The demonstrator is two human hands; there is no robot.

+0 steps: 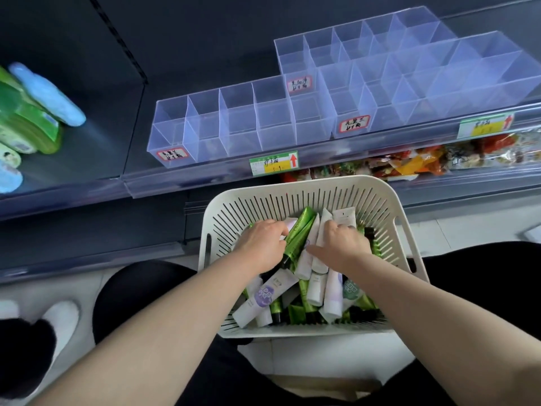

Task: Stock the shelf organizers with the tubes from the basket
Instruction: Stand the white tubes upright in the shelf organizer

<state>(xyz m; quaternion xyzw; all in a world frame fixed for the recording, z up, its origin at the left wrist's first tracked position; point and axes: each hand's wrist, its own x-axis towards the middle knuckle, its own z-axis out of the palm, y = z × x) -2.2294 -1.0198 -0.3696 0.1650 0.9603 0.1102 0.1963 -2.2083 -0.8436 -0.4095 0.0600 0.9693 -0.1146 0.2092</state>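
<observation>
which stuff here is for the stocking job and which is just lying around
For the job: basket, tubes, organizers, left hand and right hand, both gripping tubes.
Just lying about: green packs on the left shelf, snack packets below the organizers, price tags.

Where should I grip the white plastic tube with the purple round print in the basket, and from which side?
Pinch the white tube with the purple print across its middle, from above: it lies uncovered on top of the pile, its near end close to the white slotted basket wall.
</observation>
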